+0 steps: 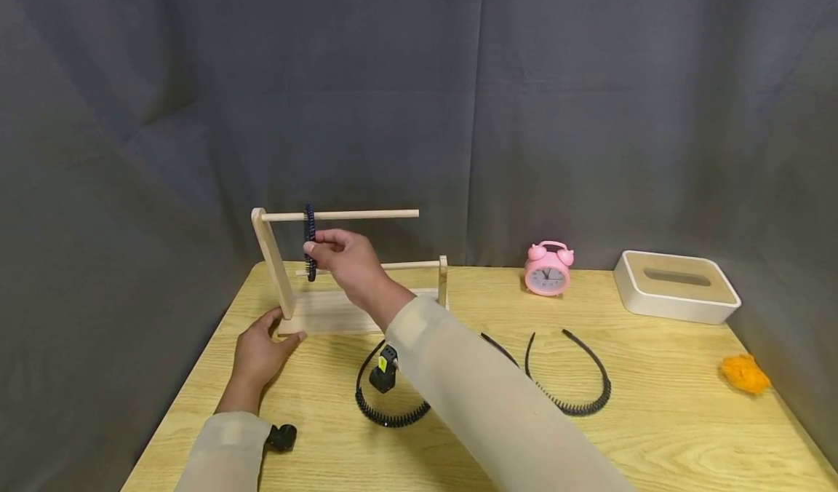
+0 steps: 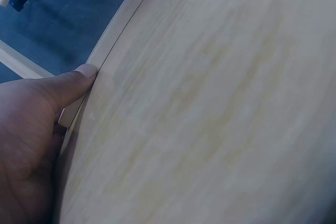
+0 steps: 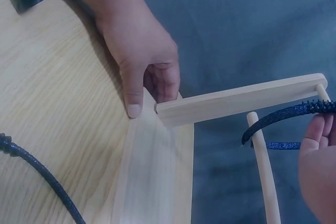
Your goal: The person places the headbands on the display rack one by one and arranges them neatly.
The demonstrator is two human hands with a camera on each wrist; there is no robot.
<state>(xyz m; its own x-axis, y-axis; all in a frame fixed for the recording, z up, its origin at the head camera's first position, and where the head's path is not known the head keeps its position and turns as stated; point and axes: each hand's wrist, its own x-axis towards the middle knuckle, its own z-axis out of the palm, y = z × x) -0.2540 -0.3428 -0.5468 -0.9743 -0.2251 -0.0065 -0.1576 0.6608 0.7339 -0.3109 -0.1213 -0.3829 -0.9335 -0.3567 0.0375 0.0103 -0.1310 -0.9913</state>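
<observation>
Booth: grey curtains (image 1: 366, 113), wooden table (image 1: 687, 434)

On the bench (image 1: 687, 361), left of centre, stands the rack (image 1: 327, 311), a headband (image 1: 310, 226) at its upper rod (image 1: 366, 215); clock (image 1: 548, 274) and box (image 1: 677, 288) sit right of centre.

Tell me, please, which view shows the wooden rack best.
The head view: the wooden rack shows both uprights and both bars, partly behind the right arm. The right wrist view catches one upright, with bars cropped; the left wrist view, only fragments.
</observation>
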